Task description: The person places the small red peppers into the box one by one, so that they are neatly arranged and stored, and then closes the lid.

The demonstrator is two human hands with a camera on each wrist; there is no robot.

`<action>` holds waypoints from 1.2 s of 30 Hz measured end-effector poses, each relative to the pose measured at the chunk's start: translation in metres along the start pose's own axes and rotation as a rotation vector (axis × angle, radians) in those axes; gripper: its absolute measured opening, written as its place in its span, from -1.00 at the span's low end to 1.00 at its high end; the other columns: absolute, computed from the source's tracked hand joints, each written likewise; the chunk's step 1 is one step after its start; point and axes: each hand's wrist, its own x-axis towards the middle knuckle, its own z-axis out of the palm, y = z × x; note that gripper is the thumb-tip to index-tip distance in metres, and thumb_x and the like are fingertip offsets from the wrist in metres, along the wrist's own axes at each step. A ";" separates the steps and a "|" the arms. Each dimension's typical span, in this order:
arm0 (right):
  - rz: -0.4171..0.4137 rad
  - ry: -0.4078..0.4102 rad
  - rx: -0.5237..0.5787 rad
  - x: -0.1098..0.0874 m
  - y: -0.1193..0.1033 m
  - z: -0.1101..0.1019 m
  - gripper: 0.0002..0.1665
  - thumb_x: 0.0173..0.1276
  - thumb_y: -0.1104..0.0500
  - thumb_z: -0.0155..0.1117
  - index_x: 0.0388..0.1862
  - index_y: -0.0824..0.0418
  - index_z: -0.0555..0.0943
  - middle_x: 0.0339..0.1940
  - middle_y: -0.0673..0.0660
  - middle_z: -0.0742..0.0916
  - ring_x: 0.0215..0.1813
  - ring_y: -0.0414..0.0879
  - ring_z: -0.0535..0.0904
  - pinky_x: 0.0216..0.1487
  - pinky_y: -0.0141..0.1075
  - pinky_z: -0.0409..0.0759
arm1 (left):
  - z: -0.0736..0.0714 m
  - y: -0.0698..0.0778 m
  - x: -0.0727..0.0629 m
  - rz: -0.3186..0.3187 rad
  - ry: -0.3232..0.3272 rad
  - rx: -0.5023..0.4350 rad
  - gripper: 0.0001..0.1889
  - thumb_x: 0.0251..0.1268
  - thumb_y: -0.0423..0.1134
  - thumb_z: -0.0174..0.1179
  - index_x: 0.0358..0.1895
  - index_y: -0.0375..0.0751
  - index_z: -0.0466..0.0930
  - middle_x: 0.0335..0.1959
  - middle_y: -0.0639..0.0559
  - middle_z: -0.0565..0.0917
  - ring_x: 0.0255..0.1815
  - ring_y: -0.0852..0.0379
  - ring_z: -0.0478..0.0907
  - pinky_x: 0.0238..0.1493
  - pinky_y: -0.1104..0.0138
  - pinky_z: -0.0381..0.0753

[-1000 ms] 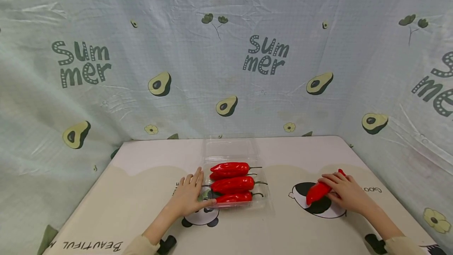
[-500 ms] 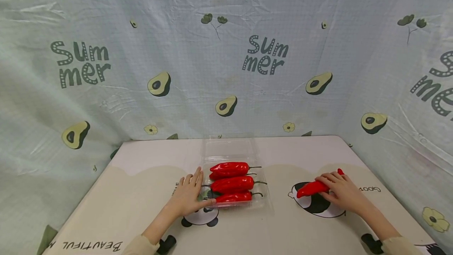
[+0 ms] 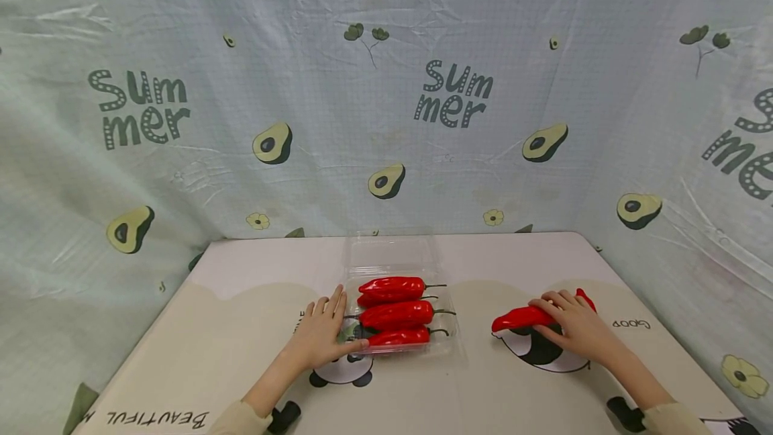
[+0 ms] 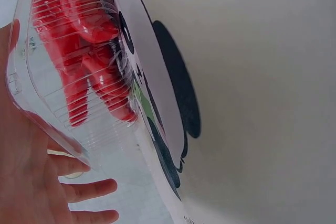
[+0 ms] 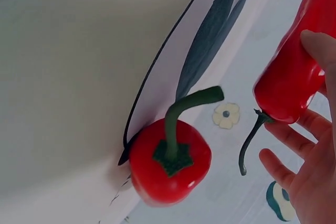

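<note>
A clear plastic clamshell box (image 3: 443, 340) lies with its lid raised behind it, and several red chili peppers (image 3: 398, 315) are stacked in it, stems pointing right. My left hand (image 3: 323, 334) rests along the box's left side, fingers straight and thumb over the front left corner. In the left wrist view, the box's ribbed wall stands between the peppers and the hand. My right hand (image 3: 574, 327) grips a red chili pepper (image 5: 294, 66) between thumb and fingers, its tip pointing left in the head view. A second red pepper (image 5: 173, 166) with a curved green stem lies beside that hand.
The pale table mat (image 3: 241, 368) carries printed panda pictures and lettering. Behind the table hangs a grey-blue plastic sheet (image 3: 326, 86) with avocado prints, which also runs along the left and right sides.
The gripped pepper has swung from pointing toward the front to pointing left, as my right hand shifted slightly left. My left hand and the box have stayed in place.
</note>
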 end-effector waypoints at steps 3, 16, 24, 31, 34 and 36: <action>0.001 0.000 0.008 0.002 -0.001 0.000 -0.49 -0.13 0.03 0.44 -0.11 0.05 0.57 -0.21 0.05 0.59 -0.12 -0.03 0.44 -0.16 -0.11 0.37 | 0.000 0.000 0.000 0.002 0.002 0.004 0.03 -0.04 0.44 -0.07 0.32 -0.38 0.07 0.38 -0.23 0.10 0.22 -0.19 0.23 0.19 -0.11 0.19; 0.028 -0.029 0.014 0.011 -0.008 0.004 -0.51 -0.07 -0.04 0.40 -0.12 0.06 0.57 -0.23 0.02 0.59 -0.14 -0.07 0.41 -0.16 -0.10 0.39 | 0.001 0.000 0.000 0.001 0.006 0.003 0.03 -0.05 0.43 -0.06 0.32 -0.38 0.08 0.38 -0.22 0.10 0.21 -0.18 0.24 0.18 -0.10 0.20; -0.001 -0.006 0.007 0.014 -0.009 0.007 -0.50 -0.06 -0.07 0.38 -0.11 0.07 0.57 -0.23 0.01 0.59 -0.15 -0.09 0.42 -0.17 -0.13 0.37 | 0.001 0.000 0.000 0.011 0.021 0.008 0.04 -0.05 0.44 -0.07 0.32 -0.38 0.08 0.38 -0.22 0.10 0.22 -0.18 0.23 0.17 -0.13 0.19; -0.004 0.007 0.022 0.017 -0.012 0.006 -0.48 -0.05 -0.07 0.38 -0.10 0.11 0.56 -0.19 0.04 0.61 -0.11 -0.06 0.44 -0.13 -0.10 0.37 | 0.001 0.000 0.000 0.010 0.020 0.008 0.04 -0.05 0.45 -0.08 0.33 -0.38 0.07 0.38 -0.22 0.10 0.22 -0.18 0.23 0.17 -0.12 0.19; 0.006 0.000 0.029 0.019 -0.014 0.005 -0.46 -0.05 -0.07 0.38 -0.09 0.14 0.55 -0.18 0.05 0.62 -0.10 -0.05 0.45 -0.11 -0.08 0.38 | 0.001 0.000 0.000 0.008 0.016 0.009 0.05 -0.05 0.45 -0.08 0.33 -0.37 0.06 0.38 -0.21 0.10 0.22 -0.17 0.23 0.18 -0.12 0.19; 0.012 -0.005 0.035 0.020 -0.015 0.005 -0.45 -0.05 -0.07 0.37 -0.08 0.15 0.54 -0.18 0.05 0.63 -0.10 -0.05 0.45 -0.12 -0.08 0.38 | 0.001 0.000 0.000 0.007 0.013 0.010 0.05 -0.05 0.45 -0.09 0.33 -0.37 0.06 0.38 -0.21 0.10 0.22 -0.18 0.23 0.18 -0.12 0.19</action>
